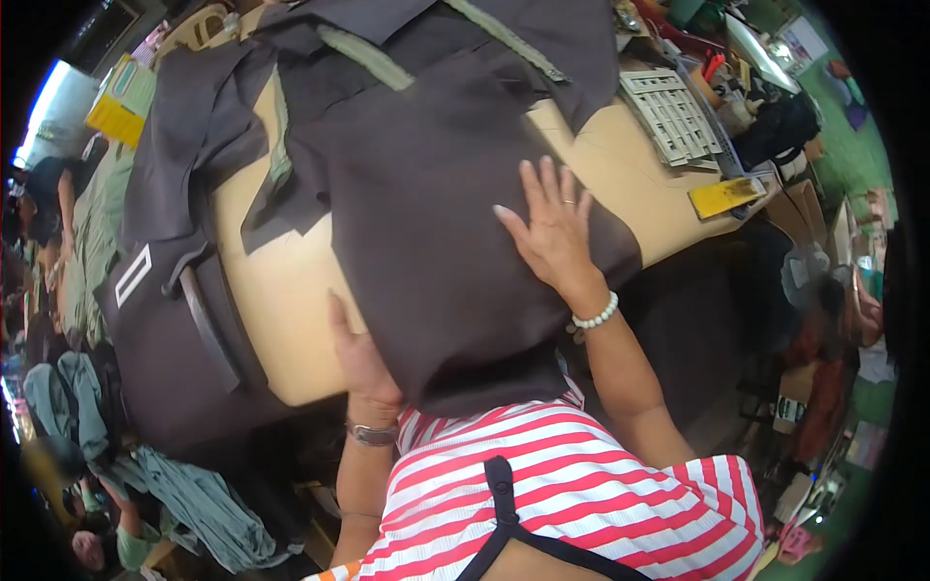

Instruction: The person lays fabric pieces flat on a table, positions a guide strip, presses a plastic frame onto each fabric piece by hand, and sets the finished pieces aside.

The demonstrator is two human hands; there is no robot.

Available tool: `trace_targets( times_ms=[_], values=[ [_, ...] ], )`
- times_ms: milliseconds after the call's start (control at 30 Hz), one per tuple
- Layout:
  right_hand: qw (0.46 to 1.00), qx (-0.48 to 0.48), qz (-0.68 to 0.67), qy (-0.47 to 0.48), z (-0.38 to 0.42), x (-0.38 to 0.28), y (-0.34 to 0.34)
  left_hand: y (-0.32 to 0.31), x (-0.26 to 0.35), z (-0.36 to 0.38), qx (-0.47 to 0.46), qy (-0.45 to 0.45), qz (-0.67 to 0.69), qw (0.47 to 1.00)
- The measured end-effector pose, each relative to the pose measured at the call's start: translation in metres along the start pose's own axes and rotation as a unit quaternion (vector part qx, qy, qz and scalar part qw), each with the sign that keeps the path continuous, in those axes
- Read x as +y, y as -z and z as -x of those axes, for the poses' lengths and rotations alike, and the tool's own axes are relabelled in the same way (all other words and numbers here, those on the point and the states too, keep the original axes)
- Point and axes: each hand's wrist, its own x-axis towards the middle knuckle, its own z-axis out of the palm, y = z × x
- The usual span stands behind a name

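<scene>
Spreading over the table [615, 169] from the centre of the frame towards the lower edge, the dark cloth [436, 242] lies under the right hand [557, 237], whose fingers fan slightly, thumb apart, flat on its upper side. At the cloth's left edge, the left hand [366, 363] is partly covered by it; how its fingers are set, I cannot tell. A yellow object [722, 198] lies at upper right.

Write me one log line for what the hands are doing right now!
right hand: open, flat on dark fabric | left hand: at fabric's left edge, fingers partly hidden | table: under fabric
</scene>
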Motion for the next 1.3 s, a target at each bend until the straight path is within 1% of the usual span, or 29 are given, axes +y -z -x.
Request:
trace_targets(
  times_ms=[67,100,133,200,233,267,300,333,400,433,500,533,567,633,733,767,800,867,900,967,1000,1067,1133,1167,1233,1267,1300],
  values=[
    [0.999,-0.012,0.035,-0.026,0.013,0.004,0.008,0.009,-0.02,0.003,-0.032,0.027,0.115,0.992],
    [0.998,-0.017,0.053,-0.041,0.021,0.006,0.012,0.011,-0.023,0.004,-0.009,0.036,0.123,0.992],
    [0.996,-0.014,0.059,-0.059,0.031,0.008,0.016,0.012,-0.022,0.009,0.052,0.012,0.067,0.996],
    [0.993,-0.005,0.071,-0.096,0.05,0.01,0.024,0.01,-0.017,0.017,0.173,-0.035,-0.045,0.983],
    [0.99,-0.022,0.08,-0.113,0.059,0.01,0.031,-0.005,-0.015,0.018,0.185,-0.106,-0.178,0.961],
    [0.987,-0.038,0.09,-0.13,0.068,0.009,0.039,-0.026,-0.011,0.02,0.193,-0.174,-0.308,0.915],
    [0.982,-0.053,0.1,-0.148,0.071,0.009,0.047,-0.037,-0.009,0.02,0.197,-0.237,-0.431,0.848],
    [0.986,-0.04,0.093,-0.129,0.067,0.009,0.053,-0.028,0.0,0.024,0.185,-0.276,-0.542,0.772],
    [0.992,-0.016,0.079,-0.096,0.053,0.011,0.06,-0.029,0.006,0.029,0.158,-0.331,-0.649,0.667],
    [0.994,0.021,0.073,-0.079,0.039,0.008,0.058,-0.026,0.009,0.031,0.153,-0.301,-0.682,0.649],
    [0.998,0.033,0.034,-0.035,0.018,0.014,0.037,-0.022,0.014,0.038,0.146,-0.245,-0.744,0.604],
    [0.999,0.04,0.013,-0.012,0.013,0.016,0.024,-0.025,0.015,0.044,0.173,-0.224,-0.726,0.626],
    [1.0,0.017,0.0,-0.015,0.013,0.019,0.015,-0.029,0.014,0.053,0.2,-0.203,-0.706,0.648],
    [1.0,-0.005,-0.001,-0.004,0.021,0.017,0.02,-0.024,0.01,0.075,0.254,-0.17,-0.657,0.69],
    [0.999,-0.033,0.0,0.01,0.046,0.013,0.026,0.002,0.002,0.118,0.286,-0.137,-0.689,0.652],
    [0.999,-0.034,0.002,0.018,0.055,0.01,0.029,0.005,-0.001,0.129,0.305,-0.101,-0.716,0.62],
    [0.999,-0.037,0.004,0.027,0.064,0.009,0.031,0.002,-0.005,0.13,0.32,-0.14,-0.781,0.518],
    [0.999,-0.026,0.004,0.022,0.073,0.011,0.029,-0.013,-0.015,0.127,0.331,-0.215,-0.871,0.291],
    [1.0,-0.02,0.003,0.019,0.075,0.013,0.029,-0.019,-0.014,0.121,0.284,-0.244,-0.91,0.177],
    [1.0,-0.01,0.001,0.012,0.075,0.013,0.029,-0.035,-0.016,0.1,0.151,-0.245,-0.929,0.234],
    [1.0,-0.013,-0.001,0.014,0.073,0.012,0.029,-0.039,-0.02,0.081,0.075,-0.243,-0.935,0.247],
    [1.0,-0.011,0.005,0.009,0.067,0.012,0.031,-0.046,-0.035,0.042,-0.047,-0.176,-0.952,0.246],
    [0.999,-0.006,-0.031,0.011,0.064,0.016,0.032,-0.038,-0.051,0.005,-0.152,-0.155,-0.95,0.226],
    [0.999,0.0,-0.047,0.008,0.061,0.024,0.033,-0.031,-0.056,-0.008,-0.153,-0.152,-0.955,0.203],
    [0.986,0.147,-0.014,-0.073,0.053,0.055,0.04,-0.022,-0.066,-0.033,-0.153,-0.151,-0.964,0.157],
    [0.97,0.219,0.001,-0.106,0.046,0.074,0.042,-0.023,-0.068,-0.038,-0.146,-0.138,-0.965,0.17],
    [0.942,0.282,0.006,-0.181,0.037,0.1,0.041,-0.023,-0.068,-0.038,-0.136,-0.123,-0.966,0.181]
  ],
)
